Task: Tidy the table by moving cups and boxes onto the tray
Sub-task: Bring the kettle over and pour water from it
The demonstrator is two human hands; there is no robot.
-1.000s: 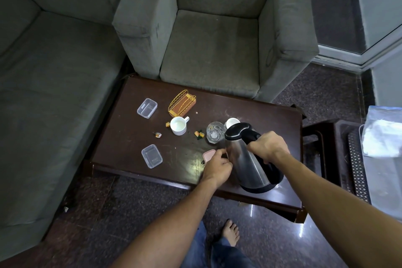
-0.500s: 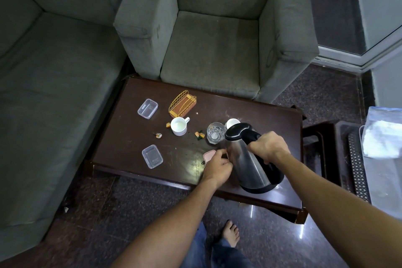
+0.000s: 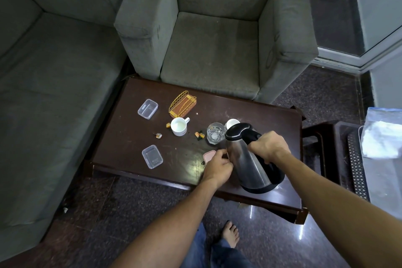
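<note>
My right hand [image 3: 268,147] grips the black handle of a steel kettle [image 3: 248,165], which is tilted to the left over the near right part of the dark table [image 3: 130,137]. My left hand [image 3: 217,165] curls around the near edge of a small pink box [image 3: 208,155], right beside the kettle's body. A white cup [image 3: 178,126] stands mid-table, a clear glass [image 3: 215,136] to its right. A second white cup [image 3: 231,123] peeks out behind the kettle lid. Two clear plastic boxes lie at the left, one far [image 3: 148,108] and one near [image 3: 152,156]. I see no tray.
A gold wire holder [image 3: 182,104] stands at the table's back, with small sweet wrappers [image 3: 199,135] scattered around the cup. A grey armchair [image 3: 217,39] and sofa [image 3: 43,93] border the table. At the right is a dark stool [image 3: 326,137] and a plastic-wrapped bundle [image 3: 382,137].
Nothing has visibly moved; both hands and the kettle keep their places, and only the view shifts slightly.
</note>
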